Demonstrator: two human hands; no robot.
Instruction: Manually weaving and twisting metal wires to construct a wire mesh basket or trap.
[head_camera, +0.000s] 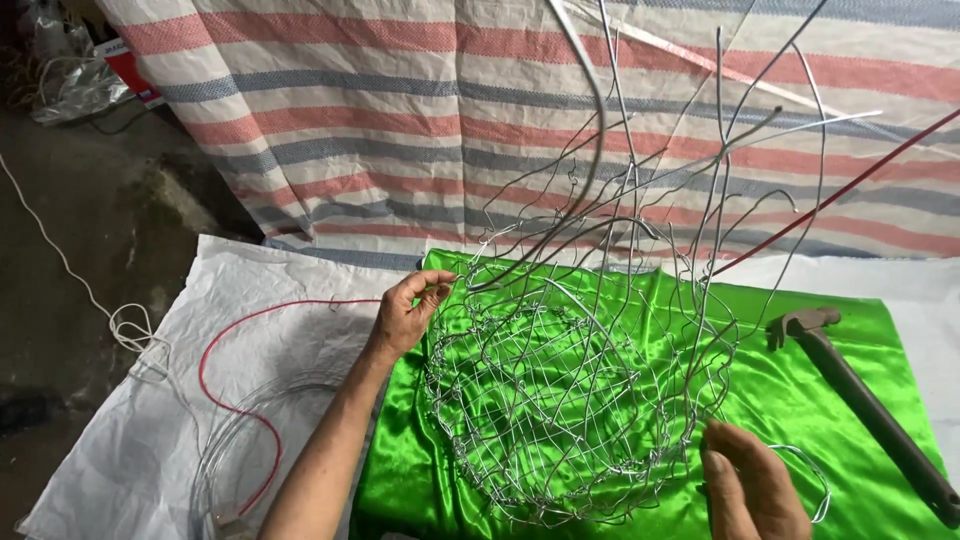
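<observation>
Striped tarpaulin (400, 110) in red, grey and cream fills the far side, and nearer lies a white woven sheet (170, 400) spread over the floor, with a shiny green satin cloth (790, 390) laid across its right part. Right on that green cloth sits a half-woven wire basket (570, 410), silvery mesh at its round base, loose wire ends fanning up and far. Rusty hammer (860, 400) lies on the cloth to the right, well apart from the basket. Red wire (225, 400) loops over the white sheet on the left. Left hand (408, 312) grips the basket's far-left rim, fingers pinched on a strand. Right hand (750, 485) touches the near-right rim, fingers curled against the wire.
</observation>
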